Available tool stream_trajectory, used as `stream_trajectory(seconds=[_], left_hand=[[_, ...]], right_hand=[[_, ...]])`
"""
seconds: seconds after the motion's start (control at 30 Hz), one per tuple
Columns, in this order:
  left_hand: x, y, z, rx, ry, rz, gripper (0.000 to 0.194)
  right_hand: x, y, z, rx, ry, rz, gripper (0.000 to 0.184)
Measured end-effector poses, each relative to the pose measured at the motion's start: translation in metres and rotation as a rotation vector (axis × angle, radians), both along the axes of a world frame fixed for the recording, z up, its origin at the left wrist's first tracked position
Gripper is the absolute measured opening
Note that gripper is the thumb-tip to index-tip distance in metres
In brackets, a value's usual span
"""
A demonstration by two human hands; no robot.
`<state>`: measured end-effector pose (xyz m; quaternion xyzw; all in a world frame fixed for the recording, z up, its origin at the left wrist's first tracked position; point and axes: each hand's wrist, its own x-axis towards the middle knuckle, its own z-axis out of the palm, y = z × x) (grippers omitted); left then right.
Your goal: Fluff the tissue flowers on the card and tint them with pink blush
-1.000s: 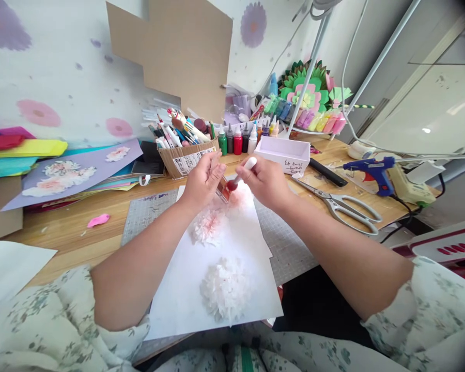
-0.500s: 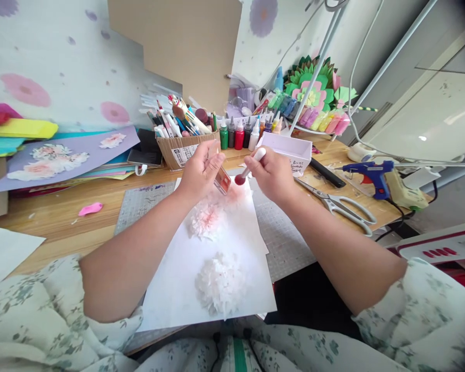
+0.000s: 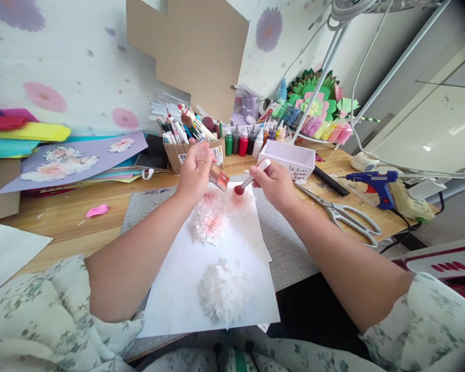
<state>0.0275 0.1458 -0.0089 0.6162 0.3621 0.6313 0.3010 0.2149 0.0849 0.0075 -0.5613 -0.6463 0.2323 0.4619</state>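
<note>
My left hand (image 3: 196,170) is closed on a small clear-cased palette of pinkish powder (image 3: 219,178), held above the white paper (image 3: 174,297). In my right hand (image 3: 273,181) is a makeup brush (image 3: 251,178) with a white handle. Its dark red bristles point down at a pink-tinted patch on the sheet's far end, where a pale flower seems to lie; whether they touch cannot be told. A pink-centred white ruffled flower (image 3: 211,222) lies nearer, below the palette. Closest to me is an all-white ruffled flower (image 3: 223,290). Part of another pink patch shows beside my left hand.
A cardboard box of pens and brushes (image 3: 174,157), paint bottles (image 3: 243,143) and a lilac box (image 3: 289,157) stand behind. Right lie scissors (image 3: 344,214) and a blue glue gun (image 3: 375,183). A purple sheet with flowers (image 3: 112,165) is left. A grey cutting mat (image 3: 287,253) lies underneath.
The brush has lifted out of the palette and moved over to the pink patch on the paper. The palette has drawn slightly away from the brush. My head view has shifted a little.
</note>
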Motion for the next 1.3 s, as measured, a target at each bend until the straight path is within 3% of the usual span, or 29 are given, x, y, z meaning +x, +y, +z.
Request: stream_trajectory(seconds=[0.13,0.23,0.3,0.4,0.57,0.7,0.87,0.93,1.13,1.3], left_hand=[[0.0,0.001,0.0,-0.005,-0.026,0.014,0.051],[0.001,0.001,-0.001,-0.02,-0.059,0.01,0.051],[0.001,0.002,-0.001,-0.03,-0.069,0.007,0.051],[0.0,0.002,-0.001,-0.051,-0.065,0.003,0.051],[0.0,0.001,-0.001,-0.05,-0.041,0.029,0.046],[0.0,0.001,-0.001,-0.062,-0.058,0.022,0.043],[0.0,0.005,-0.004,-0.013,-0.06,0.014,0.04],[0.0,0.005,-0.005,-0.023,-0.053,0.005,0.041],[0.001,-0.001,-0.003,-0.064,-0.05,0.0,0.041],[0.001,-0.002,-0.002,-0.063,-0.072,-0.015,0.04]], right_hand=[[-0.004,0.0,0.003,-0.055,-0.068,0.041,0.029],[-0.007,0.003,0.003,0.019,-0.012,-0.005,0.029],[-0.009,0.007,0.0,0.001,-0.021,0.042,0.029],[-0.012,0.012,-0.005,-0.044,0.113,0.161,0.03],[-0.011,0.013,-0.005,-0.078,0.202,0.181,0.029],[0.005,0.007,-0.005,-0.048,0.163,0.067,0.03],[0.026,-0.005,-0.006,-0.015,0.17,0.046,0.031],[0.026,-0.011,-0.005,-0.013,0.11,0.04,0.029],[0.015,-0.027,0.001,0.027,-0.061,0.235,0.03],[0.01,-0.03,0.001,0.142,-0.365,0.066,0.022]])
